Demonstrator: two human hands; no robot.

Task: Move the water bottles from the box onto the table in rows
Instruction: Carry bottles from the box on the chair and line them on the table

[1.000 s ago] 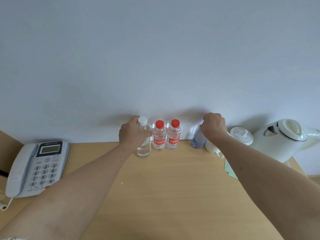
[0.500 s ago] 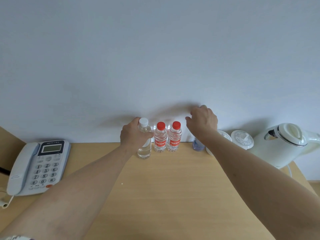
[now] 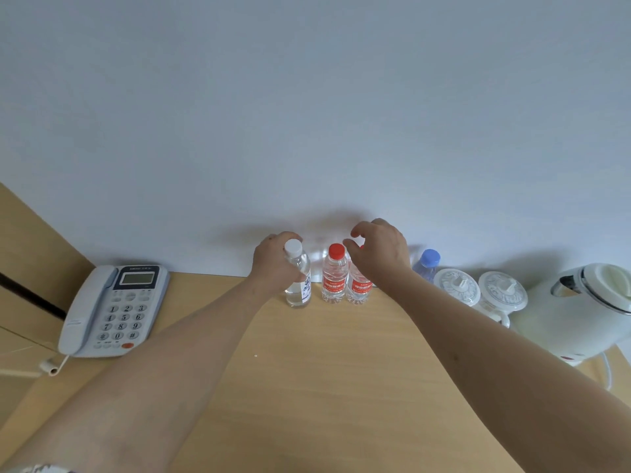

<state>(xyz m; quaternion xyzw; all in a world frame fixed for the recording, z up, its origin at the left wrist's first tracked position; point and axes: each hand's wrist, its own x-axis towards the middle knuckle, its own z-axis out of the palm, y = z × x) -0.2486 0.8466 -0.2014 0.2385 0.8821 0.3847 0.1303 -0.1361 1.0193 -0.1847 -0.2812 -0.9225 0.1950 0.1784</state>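
Against the wall, at the back of the surface (image 3: 324, 387), four bottles stand upright in a line. The left hand (image 3: 275, 262) wraps its grip round the upper body of the white-capped bottle (image 3: 297, 278), which rests on the wood. Just beside it stands a red-capped bottle (image 3: 334, 273), touching or nearly touching a second red bottle (image 3: 358, 288) whose cap is hidden behind the right hand (image 3: 379, 249). That hand hovers over it with fingers loosely curled and holding nothing; whether they touch the cap I cannot tell. A blue-capped bottle (image 3: 426, 264) stands apart to the right, near two lidded cups (image 3: 457, 288) and a kettle (image 3: 577, 308). A phone (image 3: 112, 308) lies far left. No box is in view.

The bottles look full, so each should feel fairly heavy for its size and stay put once set down. Thin clear plastic will likely give under a hard squeeze and may be slick, so the best hold is probably round the shoulder or labelled middle rather than the cap alone. Packed this closely, a careless nudge could topple a neighbour.
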